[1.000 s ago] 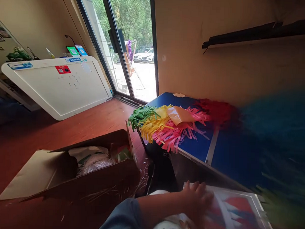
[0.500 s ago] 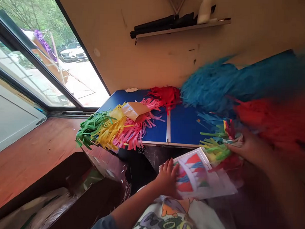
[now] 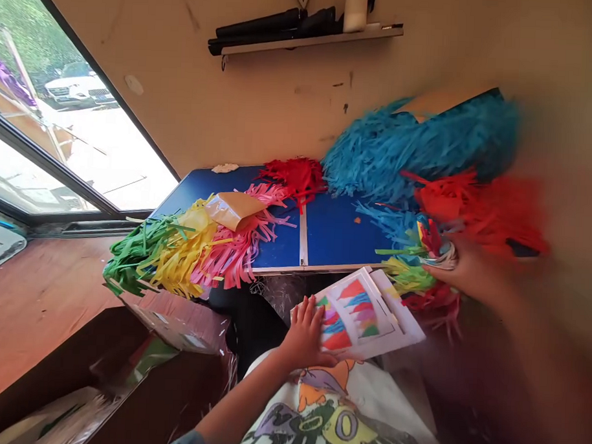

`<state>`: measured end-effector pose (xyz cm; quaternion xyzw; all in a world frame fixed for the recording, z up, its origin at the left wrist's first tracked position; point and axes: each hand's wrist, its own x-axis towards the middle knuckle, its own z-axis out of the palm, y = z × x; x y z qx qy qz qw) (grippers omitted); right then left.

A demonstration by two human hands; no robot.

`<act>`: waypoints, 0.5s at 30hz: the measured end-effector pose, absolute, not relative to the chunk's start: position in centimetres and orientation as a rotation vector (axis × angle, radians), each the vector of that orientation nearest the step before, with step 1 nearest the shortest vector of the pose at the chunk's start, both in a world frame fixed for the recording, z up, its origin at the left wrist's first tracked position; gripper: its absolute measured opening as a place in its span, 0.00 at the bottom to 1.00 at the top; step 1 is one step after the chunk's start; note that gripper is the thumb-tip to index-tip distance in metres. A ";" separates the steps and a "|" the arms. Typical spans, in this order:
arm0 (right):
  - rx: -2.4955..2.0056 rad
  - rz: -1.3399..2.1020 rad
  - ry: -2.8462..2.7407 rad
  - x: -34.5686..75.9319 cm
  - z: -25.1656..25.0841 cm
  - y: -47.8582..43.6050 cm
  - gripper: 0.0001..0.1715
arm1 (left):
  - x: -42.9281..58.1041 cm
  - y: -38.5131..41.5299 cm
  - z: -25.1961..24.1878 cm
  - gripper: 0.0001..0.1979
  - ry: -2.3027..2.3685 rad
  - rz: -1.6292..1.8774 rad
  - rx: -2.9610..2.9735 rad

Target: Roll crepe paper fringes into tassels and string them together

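My left hand (image 3: 306,332) lies with its fingers spread on a stack of printed cards (image 3: 365,315) over my lap. The top card shows rows of red, blue, purple and green tassels. At the right, my right hand (image 3: 469,267) is closed around the gathered top of a multicoloured tissue-paper tassel bundle (image 3: 420,272). Green, yellow and red strips hang from it beside the cards. Just beyond that hand lies a blurred heap of red tissue fringe (image 3: 481,202), with a large blue fringe heap (image 3: 420,145) behind it.
On the blue table (image 3: 341,233) lie green fringe (image 3: 142,252), yellow fringe (image 3: 183,250), pink fringe (image 3: 237,246) and dark red fringe (image 3: 300,180). A brown paper packet (image 3: 238,209) rests on the pink and yellow. An open cardboard box (image 3: 188,386) stands at lower left. A shelf (image 3: 312,38) juts from the wall.
The view has swung to the right, so the table and fringes appear further left. My left hand stays on the cards, and my right hand still grips the tassel bundle.
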<state>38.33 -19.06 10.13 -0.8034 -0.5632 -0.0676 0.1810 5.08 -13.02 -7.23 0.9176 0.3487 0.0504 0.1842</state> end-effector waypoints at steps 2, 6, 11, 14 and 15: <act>-2.280 -0.145 -1.551 38.3 10.3 -19.9 0.27 | 5.5 -12.7 -6.9 0.60 0.943 0.175 2.622; -2.262 -0.178 -1.526 39.2 9.2 -21.3 0.27 | 7.6 -12.0 -5.5 0.51 0.693 0.316 2.767; -2.246 -0.117 -1.442 40.6 7.2 -22.9 0.24 | 11.2 -11.1 -3.9 0.45 0.367 0.194 2.875; -2.254 -0.003 -1.344 41.7 6.5 -24.7 0.24 | 12.1 -11.0 -4.1 0.51 0.421 0.095 2.887; -2.293 0.022 -1.289 42.1 6.4 -25.5 0.24 | 12.0 -11.1 -4.4 0.52 0.462 0.055 2.892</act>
